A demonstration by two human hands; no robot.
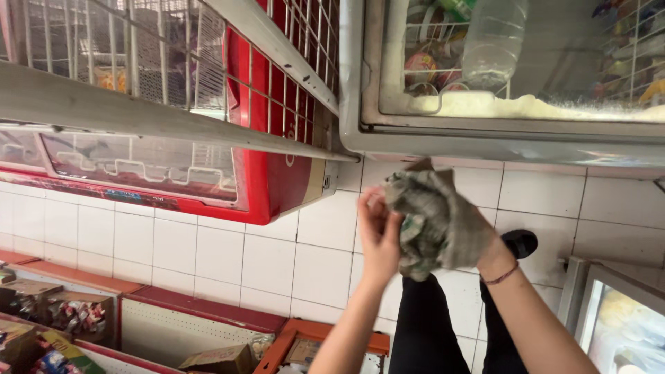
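Nearest the camera, both forearms reach forward over a white tiled floor (228, 256), and the two hands meet on one crumpled grey-green rag (433, 221). The left hand (379, 232) lies flat against the rag's left side, fingers together and pointing up, palm pressed to the cloth. The right hand (478, 242) is almost wholly wrapped in the rag, so how far its grip has closed cannot be told; it seems bunched inside the cloth, with a thin dark band (501, 275) showing at the wrist. The rag sits between the two palms, held in the air above the floor and just short of the freezer edge ahead.

Below the arms are dark trouser legs (422, 325) and one black shoe (521, 242) on the tiles. At the lower left stand low shelves (166, 315) with orange and red edges, holding boxes and packets of goods.

Further off to the left is a red chest freezer (277, 173) with a sliding glass lid and wire baskets inside. Directly ahead is a grey-rimmed chest freezer (485, 142), its inside crusted with white frost (526, 107); a clear plastic bottle (493, 41) and some coloured packs rest in its wire basket.
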